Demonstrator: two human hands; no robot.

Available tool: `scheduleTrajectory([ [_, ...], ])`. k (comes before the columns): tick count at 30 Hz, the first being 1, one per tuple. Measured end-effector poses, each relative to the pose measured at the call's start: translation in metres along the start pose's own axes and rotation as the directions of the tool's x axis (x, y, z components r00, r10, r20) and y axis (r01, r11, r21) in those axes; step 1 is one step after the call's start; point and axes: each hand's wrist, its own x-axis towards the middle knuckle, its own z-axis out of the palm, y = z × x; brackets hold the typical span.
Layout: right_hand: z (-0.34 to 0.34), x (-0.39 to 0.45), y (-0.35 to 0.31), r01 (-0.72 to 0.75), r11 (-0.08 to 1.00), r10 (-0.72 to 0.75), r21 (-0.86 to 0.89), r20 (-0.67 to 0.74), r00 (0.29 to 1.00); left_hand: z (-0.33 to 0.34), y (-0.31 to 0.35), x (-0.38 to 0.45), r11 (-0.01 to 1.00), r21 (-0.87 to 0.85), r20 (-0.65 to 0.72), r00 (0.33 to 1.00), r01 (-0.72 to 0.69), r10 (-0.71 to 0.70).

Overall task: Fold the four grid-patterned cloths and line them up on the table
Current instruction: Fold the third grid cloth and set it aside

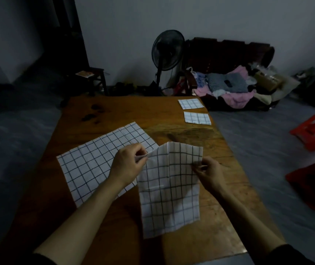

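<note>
On the table an unfolded cloth lies flat at the left. Just right of it, overlapping its near corner, hangs a half-folded cloth, pinched at its upper edge between the left hand and the right hand. Two folded cloths sit at the far right edge (one behind the other): the farther, the nearer. Beyond the table stands a fan, with a heap of clothes to its right.

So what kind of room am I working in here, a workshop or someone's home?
Most likely a home, a dim living room or spare room. A standing fan stands by the wall, a pile of clothes lies on the floor, and the work surface is a low wooden table.
</note>
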Motion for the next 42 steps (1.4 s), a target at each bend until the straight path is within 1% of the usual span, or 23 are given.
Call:
scheduleTrajectory([
  [2, 0.007, 0.006, 0.005, 0.023, 0.999, -0.024, -0.041, -0.026, 0.999, 0.007, -0.012, 0.004, 1.0, -0.021, 0.02, 1.0, -0.01, 0.011],
  [4, 0.012, 0.01, 0.012, 0.032, 0.997, -0.034, -0.074, -0.02, 0.999, 0.015, -0.023, 0.006, 0.999, -0.052, 0.042, 0.999, -0.012, 0.014],
  [9, 0.023, 0.012, 0.032, -0.05, 0.985, 0.058, -0.165, 0.04, 0.998, 0.032, -0.037, -0.003, 0.998, -0.061, 0.144, 0.989, -0.012, 0.02],
  [10, 0.024, 0.011, 0.034, -0.045, 0.984, 0.056, -0.174, 0.059, 0.997, 0.035, -0.039, -0.007, 0.998, -0.062, 0.159, 0.987, -0.015, 0.025],
  [13, 0.026, 0.01, 0.043, -0.013, 0.986, 0.034, -0.168, 0.119, 0.992, 0.046, -0.047, -0.015, 0.998, -0.069, 0.202, 0.979, 0.012, 0.002],
  [16, 0.03, 0.01, 0.05, -0.051, 0.99, 0.066, -0.134, 0.115, 0.991, 0.054, -0.055, -0.018, 0.994, -0.099, 0.223, 0.974, 0.051, -0.028],
  [20, 0.031, 0.016, 0.053, -0.036, 0.991, 0.051, -0.128, 0.115, 0.992, 0.058, -0.053, -0.009, 0.991, -0.122, 0.195, 0.98, 0.059, -0.035],
  [23, 0.027, 0.023, 0.054, -0.009, 0.987, 0.029, -0.163, 0.122, 0.992, 0.061, -0.049, -0.004, 0.99, -0.135, 0.253, 0.967, 0.047, -0.011],
  [25, 0.021, 0.027, 0.058, 0.026, 0.975, 0.012, -0.221, 0.168, 0.986, 0.063, -0.047, -0.006, 0.989, -0.138, 0.339, 0.941, 0.051, -0.001],
  [26, 0.017, 0.028, 0.06, 0.041, 0.966, 0.017, -0.257, 0.22, 0.975, 0.063, -0.047, -0.008, 0.989, -0.135, 0.395, 0.919, 0.062, -0.004],
  [28, 0.01, 0.029, 0.064, 0.055, 0.939, 0.066, -0.339, 0.337, 0.939, 0.063, -0.048, -0.014, 0.988, -0.114, 0.537, 0.843, 0.103, -0.027],
  [30, 0.006, 0.03, 0.071, 0.055, 0.916, 0.111, -0.397, 0.382, 0.917, 0.062, -0.049, -0.021, 0.974, -0.113, 0.678, 0.731, 0.199, -0.071],
  [31, 0.006, 0.032, 0.073, 0.056, 0.911, 0.113, -0.408, 0.378, 0.919, 0.063, -0.05, -0.025, 0.957, -0.131, 0.71, 0.698, 0.26, -0.093],
  [32, 0.007, 0.034, 0.075, 0.053, 0.911, 0.11, -0.408, 0.367, 0.924, 0.064, -0.05, -0.028, 0.936, -0.15, 0.713, 0.691, 0.318, -0.12],
  [34, 0.013, 0.04, 0.076, 0.037, 0.92, 0.115, -0.39, 0.359, 0.926, 0.068, -0.051, -0.031, 0.916, -0.145, 0.666, 0.721, 0.374, -0.189],
  [37, 0.027, 0.047, 0.074, 0.061, 0.926, 0.099, -0.373, 0.396, 0.913, 0.078, -0.058, -0.033, 0.935, -0.065, 0.566, 0.784, 0.349, -0.254],
  [40, 0.044, 0.044, 0.072, 0.133, 0.929, 0.051, -0.346, 0.475, 0.878, 0.091, -0.067, -0.037, 0.953, 0.125, 0.486, 0.821, 0.274, -0.3],
  [42, 0.057, 0.037, 0.069, 0.186, 0.909, 0.039, -0.372, 0.521, 0.852, 0.101, -0.068, -0.041, 0.946, 0.253, 0.471, 0.828, 0.204, -0.305],
])
